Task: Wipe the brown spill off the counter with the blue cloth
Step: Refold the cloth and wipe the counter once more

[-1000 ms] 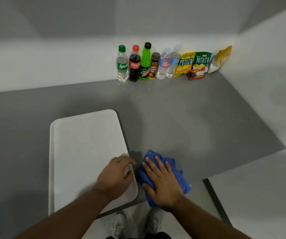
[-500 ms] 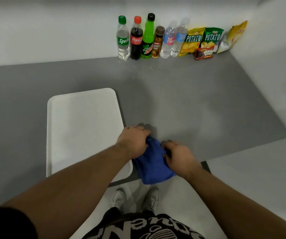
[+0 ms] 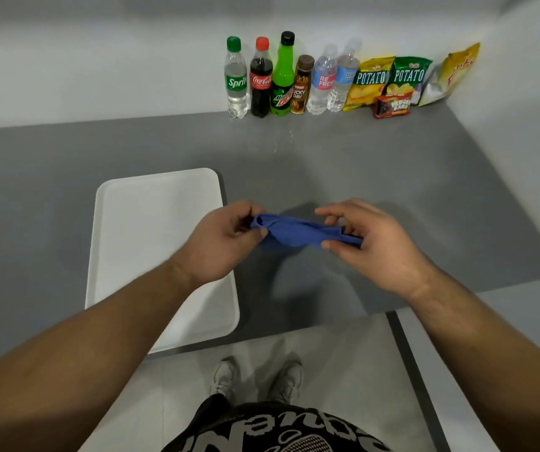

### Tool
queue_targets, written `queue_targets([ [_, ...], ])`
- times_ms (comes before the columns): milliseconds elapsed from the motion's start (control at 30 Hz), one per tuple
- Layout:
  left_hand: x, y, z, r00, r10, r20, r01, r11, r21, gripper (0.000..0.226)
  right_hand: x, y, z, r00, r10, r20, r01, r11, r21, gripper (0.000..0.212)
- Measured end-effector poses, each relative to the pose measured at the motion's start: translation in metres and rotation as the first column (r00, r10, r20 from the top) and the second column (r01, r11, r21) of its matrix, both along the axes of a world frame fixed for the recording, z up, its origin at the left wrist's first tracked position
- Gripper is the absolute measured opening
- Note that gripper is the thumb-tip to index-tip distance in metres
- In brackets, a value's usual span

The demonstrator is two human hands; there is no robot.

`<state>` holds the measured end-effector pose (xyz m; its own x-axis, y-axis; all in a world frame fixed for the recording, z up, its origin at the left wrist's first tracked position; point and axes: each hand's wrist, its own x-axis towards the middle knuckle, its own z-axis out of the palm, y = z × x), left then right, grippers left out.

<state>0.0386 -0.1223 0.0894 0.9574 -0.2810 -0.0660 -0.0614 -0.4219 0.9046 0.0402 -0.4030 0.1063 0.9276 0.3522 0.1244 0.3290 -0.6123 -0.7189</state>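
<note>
The blue cloth (image 3: 294,232) hangs stretched between both hands, lifted above the grey counter (image 3: 392,177). My left hand (image 3: 221,241) pinches its left end. My right hand (image 3: 364,239) grips its right end between thumb and fingers. No brown spill shows on the counter; only a few faint wet specks (image 3: 283,141) lie near the bottles.
A white tray (image 3: 151,230) lies on the counter to the left, under my left forearm. Several drink bottles (image 3: 283,76) and snack bags (image 3: 392,79) line the back wall. A white wall closes off the right side. The counter's front edge runs just below my hands.
Both hands have gathered the cloth off the counter near its front edge and raised it, pulling it out between them. The view has tilted down and back.
</note>
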Motion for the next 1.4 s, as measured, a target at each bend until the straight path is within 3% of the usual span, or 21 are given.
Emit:
queue_targets([
  [100, -0.026, 0.002, -0.005, 1.000, -0.003, 0.002, 0.003, 1.000, -0.024, 0.009, -0.015, -0.006, -0.007, 0.996, 0.078, -0.038, -0.081, 0.995, -0.066, 0.048],
  [233, -0.066, -0.002, -0.039, 0.995, -0.075, -0.063, 0.083, 0.987, 0.137, 0.010, -0.045, -0.005, -0.048, 0.955, 0.174, -0.241, -0.242, 0.926, -0.290, 0.044],
  [367, -0.097, -0.008, -0.064, 0.972, -0.146, -0.183, 0.183, 0.961, 0.206, 0.006, -0.064, -0.011, -0.078, 0.867, 0.263, -0.423, -0.405, 0.867, -0.291, 0.044],
  [467, -0.104, -0.008, -0.069, 0.970, -0.080, -0.231, 0.116, 0.982, 0.150, 0.005, -0.057, -0.015, -0.078, 0.811, 0.291, -0.508, -0.453, 0.862, -0.229, 0.044],
  [567, -0.091, -0.011, -0.070, 0.976, 0.051, -0.214, -0.014, 0.985, 0.173, 0.013, -0.033, -0.011, -0.074, 0.861, 0.226, -0.456, -0.375, 0.888, -0.267, 0.042],
  [667, -0.067, -0.020, -0.075, 0.977, 0.182, -0.113, -0.132, 0.925, 0.355, 0.010, -0.008, -0.001, -0.081, 0.961, 0.099, -0.260, -0.174, 0.942, -0.286, 0.037],
  [767, -0.051, -0.029, -0.077, 0.973, 0.225, -0.039, -0.165, 0.809, 0.565, 0.015, -0.001, 0.007, -0.093, 0.990, 0.033, -0.140, -0.086, 0.917, -0.390, 0.035],
  [867, -0.060, -0.037, -0.079, 0.987, 0.068, 0.147, -0.150, 0.729, 0.668, 0.031, -0.023, 0.009, -0.106, 0.990, 0.125, 0.063, -0.092, 0.922, -0.376, 0.032],
  [933, -0.076, -0.048, -0.085, 0.984, -0.108, 0.144, -0.024, 0.713, 0.701, 0.044, -0.051, 0.012, -0.119, 0.973, 0.196, 0.121, -0.142, 0.925, -0.353, 0.034],
  [1033, -0.095, -0.064, -0.099, 0.976, -0.186, -0.111, 0.205, 0.627, 0.752, 0.066, -0.088, 0.019, -0.140, 0.971, 0.224, -0.083, -0.233, 0.818, -0.525, 0.065],
  [1100, -0.098, -0.070, -0.107, 0.963, -0.179, -0.203, 0.269, 0.574, 0.773, 0.069, -0.091, 0.018, -0.148, 0.955, 0.227, -0.194, -0.297, 0.771, -0.563, 0.075],
  [1200, -0.084, -0.071, -0.107, 0.957, -0.164, -0.240, 0.291, 0.545, 0.786, 0.069, -0.066, 0.018, -0.147, 0.937, 0.259, -0.233, -0.346, 0.763, -0.546, 0.073],
  [1400, -0.012, -0.056, -0.113, 0.961, -0.098, -0.260, 0.266, 0.591, 0.761, 0.070, 0.018, 0.032, -0.148, 0.924, 0.280, -0.260, -0.382, 0.700, -0.603, 0.067],
])
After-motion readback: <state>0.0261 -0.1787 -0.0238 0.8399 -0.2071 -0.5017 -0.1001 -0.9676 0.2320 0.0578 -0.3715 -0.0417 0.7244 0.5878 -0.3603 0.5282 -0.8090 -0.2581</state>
